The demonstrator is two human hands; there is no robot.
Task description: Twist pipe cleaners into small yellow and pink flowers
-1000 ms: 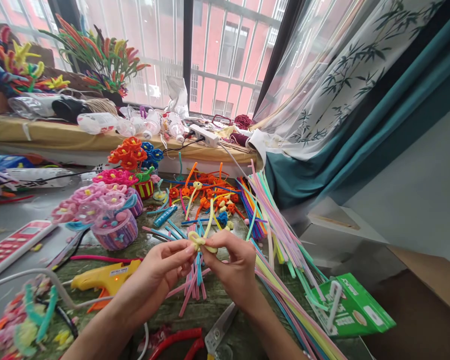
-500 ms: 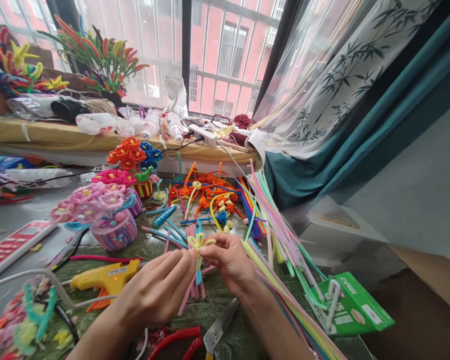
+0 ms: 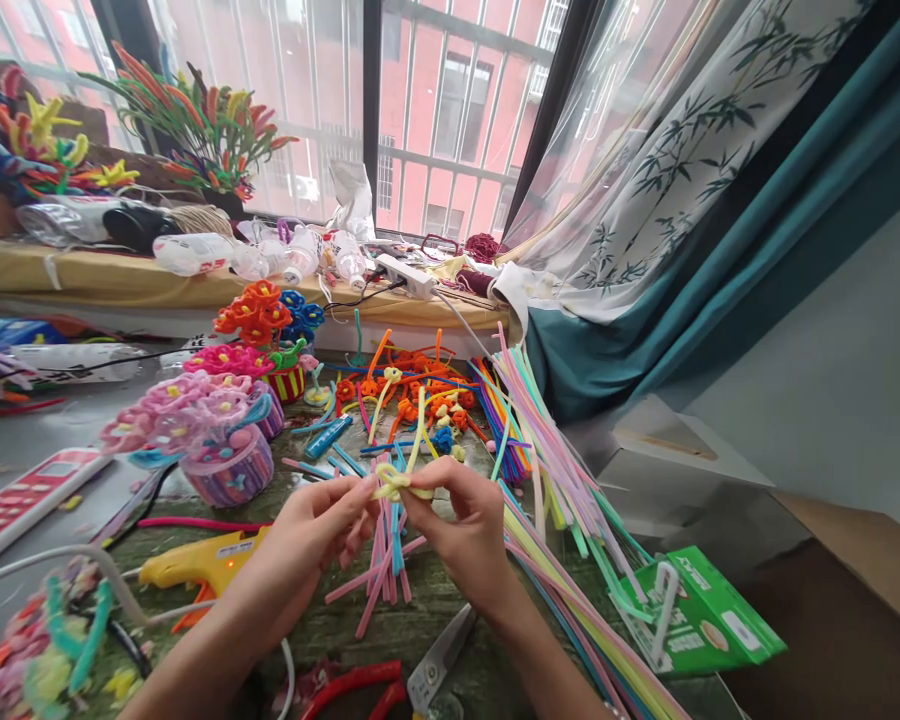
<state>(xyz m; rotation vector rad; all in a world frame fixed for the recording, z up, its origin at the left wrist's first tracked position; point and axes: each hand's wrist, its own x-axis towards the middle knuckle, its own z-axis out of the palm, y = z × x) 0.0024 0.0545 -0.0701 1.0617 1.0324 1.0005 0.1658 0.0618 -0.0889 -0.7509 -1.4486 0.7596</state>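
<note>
Two hands, one small job: L hand (image 3: 315, 530) and R hand (image 3: 461, 525) both pinch a yellow fuzzy wire (image 3: 394, 482) betw. thumb and fingertips, above a worktable (image 3: 345, 630) at approx. mid-frame; its loops sit betw. the hands, w/ one end apparently poking up. Main risk, likely: a slack pinch on either side, which could let the loops spring open or twist out of shape. The yellow glue gun (image 3: 202, 568) shows an orange light, so it's poss. hot; its nozzle end is hidden behind the L forearm (image 3: 217, 620), contact can't be told, and a careless shift might mean a burn or a tugged white cord (image 3: 112, 572). Scissors (image 3: 442, 660) lie bare-bladed nr. the R arm (image 3: 521, 630), a poss. nick if it drops. As for containers, a purple pot (image 3: 229, 470) carries pink flowers (image 3: 187, 410) w/ yellow centers; behind it stands a striped pot (image 3: 285, 382), orange flowers (image 3: 255, 310) above. On the sill (image 3: 82, 262), a dark vase (image 3: 225, 203) holds tall stems (image 3: 217, 110), nr. plastic bottles (image 3: 195, 252), contents unclear. Far R: a green box (image 3: 712, 620), insides not visible.
</note>
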